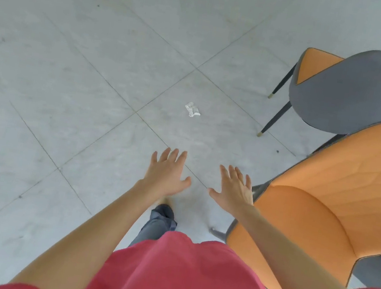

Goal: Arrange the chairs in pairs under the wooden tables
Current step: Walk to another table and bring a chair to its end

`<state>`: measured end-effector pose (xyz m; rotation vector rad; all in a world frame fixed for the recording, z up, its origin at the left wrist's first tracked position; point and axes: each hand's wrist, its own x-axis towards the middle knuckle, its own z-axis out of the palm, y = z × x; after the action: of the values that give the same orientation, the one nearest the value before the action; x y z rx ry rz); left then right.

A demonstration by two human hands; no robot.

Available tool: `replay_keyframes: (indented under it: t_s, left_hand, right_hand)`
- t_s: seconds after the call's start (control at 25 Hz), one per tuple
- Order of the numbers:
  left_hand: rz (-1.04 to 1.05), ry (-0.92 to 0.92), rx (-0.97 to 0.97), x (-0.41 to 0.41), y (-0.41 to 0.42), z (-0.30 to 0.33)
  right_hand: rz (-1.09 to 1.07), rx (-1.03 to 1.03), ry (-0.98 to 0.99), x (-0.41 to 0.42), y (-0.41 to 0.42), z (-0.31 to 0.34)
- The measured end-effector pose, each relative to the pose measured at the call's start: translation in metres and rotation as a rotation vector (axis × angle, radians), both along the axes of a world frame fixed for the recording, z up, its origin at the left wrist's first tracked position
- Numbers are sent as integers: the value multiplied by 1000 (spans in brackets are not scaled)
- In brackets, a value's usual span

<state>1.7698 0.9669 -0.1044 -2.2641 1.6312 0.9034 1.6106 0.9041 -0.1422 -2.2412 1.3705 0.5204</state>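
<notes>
Head view, looking down at a tiled floor (76,71). Both hands are held out palm-down with fingers spread, each grip empty: the left hand (167,173) over bare floor, the right hand (234,192) just beside the near chair (318,214), whose orange seat and quilted backrest lie at about 3 o'clock from it — the right hand is clearly the nearer of the two. A second chair (357,91), grey-backed with dark gold-tipped legs, stands at roughly 1 o'clock, well apart from both hands and close behind the first. The coming reach is judged to turn rightward, toward the near chair's front edge. A crumpled scrap (192,109) lies on the floor at 12 o'clock. No wooden tabletop appears in view — both chairs are cut off by the right edge, and the near chair's legs are mostly hidden.
</notes>
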Motion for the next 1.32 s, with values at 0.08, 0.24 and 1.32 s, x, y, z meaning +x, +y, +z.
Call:
replay_keyframes:
  t_s: [0.08,0.24,1.32]
  left_hand:
    - [-84,-3,11,24,-27,3]
    - [-266,-17,15,49,-80,3]
    - [-1340,69,-164,-195,-400,35]
  right_hand:
    - [-91,-2,-23,25,-15,5]
    - [-276,-38,-44,41,-44,12]
    - [-1544,-174,-334,-145,-218,39]
